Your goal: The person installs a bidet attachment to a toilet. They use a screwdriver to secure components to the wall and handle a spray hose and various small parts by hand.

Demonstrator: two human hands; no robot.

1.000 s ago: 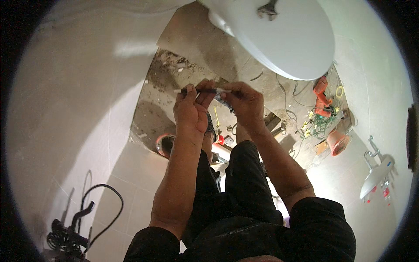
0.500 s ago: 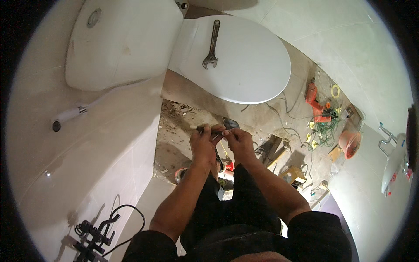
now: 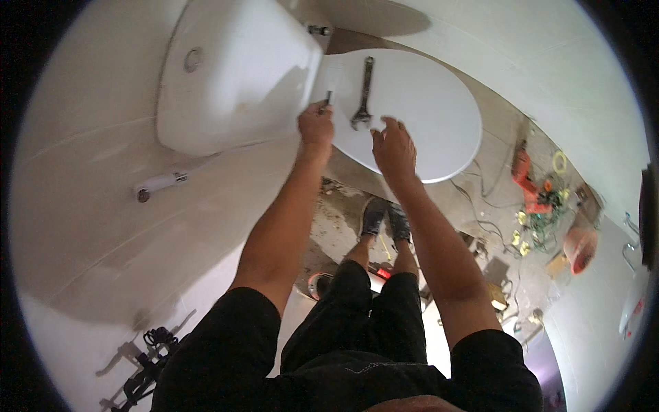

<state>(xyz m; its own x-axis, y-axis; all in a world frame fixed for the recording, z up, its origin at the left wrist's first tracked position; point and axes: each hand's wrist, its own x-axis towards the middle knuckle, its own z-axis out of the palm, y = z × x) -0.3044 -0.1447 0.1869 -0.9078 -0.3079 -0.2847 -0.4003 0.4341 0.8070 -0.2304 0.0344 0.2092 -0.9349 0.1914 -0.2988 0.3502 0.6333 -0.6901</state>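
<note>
My left hand (image 3: 316, 126) is closed around a short dark rod-like piece (image 3: 329, 97), whose end sticks up past the fingers; I cannot make out its exact kind. It is over the hinge side of the white toilet lid (image 3: 436, 113), by the cistern (image 3: 226, 82). Over the lid's near part, my right hand (image 3: 396, 147) has its thumb and fingers apart and holds nothing. An adjustable wrench (image 3: 366, 93) lies on the lid between the hands, its jaws close to my right fingertips.
A white handheld sprayer (image 3: 159, 185) is by the left wall, with a black tap (image 3: 147, 371) lower down. On the dirty floor at right lie an orange power drill (image 3: 524, 172), tangled cords (image 3: 546, 223) and an orange bucket (image 3: 581, 248). My shoes (image 3: 374, 216) stand before the toilet.
Both hands have moved apart and forward, from above my feet to over the toilet lid. My left hand keeps the dark piece; my right has let go. The view has shifted too.
</note>
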